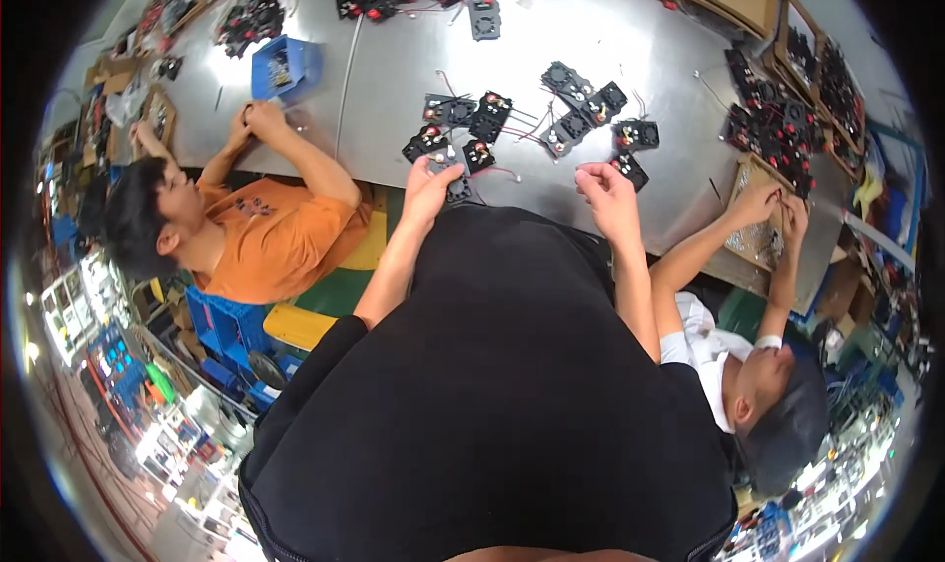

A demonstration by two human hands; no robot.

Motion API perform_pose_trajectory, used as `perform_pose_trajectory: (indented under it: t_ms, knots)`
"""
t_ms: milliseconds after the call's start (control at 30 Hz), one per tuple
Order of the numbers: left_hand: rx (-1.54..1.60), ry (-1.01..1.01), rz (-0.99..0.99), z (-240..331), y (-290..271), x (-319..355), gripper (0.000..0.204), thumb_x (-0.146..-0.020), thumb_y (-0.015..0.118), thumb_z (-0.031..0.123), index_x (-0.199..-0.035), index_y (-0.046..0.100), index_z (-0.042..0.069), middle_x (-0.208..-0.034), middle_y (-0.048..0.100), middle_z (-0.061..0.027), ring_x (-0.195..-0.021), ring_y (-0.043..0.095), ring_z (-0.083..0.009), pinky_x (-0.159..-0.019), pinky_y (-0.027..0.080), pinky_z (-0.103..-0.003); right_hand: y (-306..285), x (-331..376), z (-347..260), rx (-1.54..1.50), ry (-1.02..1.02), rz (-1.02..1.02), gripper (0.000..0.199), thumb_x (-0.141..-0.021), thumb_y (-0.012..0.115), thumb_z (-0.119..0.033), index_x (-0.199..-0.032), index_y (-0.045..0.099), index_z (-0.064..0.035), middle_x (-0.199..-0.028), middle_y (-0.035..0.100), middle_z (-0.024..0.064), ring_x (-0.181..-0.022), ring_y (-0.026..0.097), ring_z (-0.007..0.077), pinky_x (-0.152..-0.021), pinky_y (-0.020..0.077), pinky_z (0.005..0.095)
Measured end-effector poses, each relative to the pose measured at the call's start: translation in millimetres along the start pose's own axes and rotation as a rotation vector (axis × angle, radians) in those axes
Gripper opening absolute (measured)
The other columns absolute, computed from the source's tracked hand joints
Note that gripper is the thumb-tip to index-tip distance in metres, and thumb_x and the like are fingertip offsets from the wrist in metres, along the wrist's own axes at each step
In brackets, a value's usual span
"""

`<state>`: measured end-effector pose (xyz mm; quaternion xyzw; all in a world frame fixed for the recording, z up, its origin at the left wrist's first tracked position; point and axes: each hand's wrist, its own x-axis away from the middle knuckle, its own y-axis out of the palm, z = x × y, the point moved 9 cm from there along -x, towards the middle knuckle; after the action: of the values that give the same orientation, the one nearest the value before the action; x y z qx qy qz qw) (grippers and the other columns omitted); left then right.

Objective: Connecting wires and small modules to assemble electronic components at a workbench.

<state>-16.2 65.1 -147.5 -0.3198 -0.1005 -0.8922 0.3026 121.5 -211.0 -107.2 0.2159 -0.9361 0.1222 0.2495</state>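
Observation:
My left hand [425, 190] is closed at the table's near edge, its thumb and fingers on a small black fan unit [458, 188]. Just beyond it lies a loose group of black fan units [489, 117] with red and white parts and thin wires. My right hand [608, 196] hovers by the near edge with its fingertips drawn together; whatever they pinch, if anything, is too small to make out. Beside those fingertips is another black unit [630, 171], and farther off more of them [566, 134] lie in a cluster.
To the left, a person in an orange shirt [281, 232] works near a blue bin [285, 70]. At the right, a person in white [709, 336] has both hands over a tray of small metal parts [756, 222]. Piled black units [773, 119] lie beyond that tray.

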Motion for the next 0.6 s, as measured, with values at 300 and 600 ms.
perform_pose_trajectory:
  t_ms: [300,600]
  knots:
    - [-0.617,0.383,-0.118,22,15,-46,0.054,-0.075,0.072,0.014,-0.121,0.049,-0.004,-0.107,0.063,-0.0169,-0.097,0.062,-0.0263,-0.087,0.048,-0.034,16,27,26,-0.01,0.103,0.128,0.024,-0.09,0.065,-0.022,-0.102,0.065,-0.0016,-0.082,0.062,0.0001,-0.074,0.055,0.0071,-0.066,0.044,0.023]
    - [-0.817,0.4,-0.108,21,50,-52,0.064,-0.079,0.07,0.028,-0.13,0.041,0.001,-0.115,0.058,-0.0298,-0.108,0.058,-0.0434,-0.094,0.044,-0.045,22,24,58,-0.076,0.18,0.125,0.023,-0.09,0.065,-0.022,-0.101,0.065,-0.001,-0.08,0.062,-0.0004,-0.071,0.055,0.0065,-0.064,0.0444,0.0219]
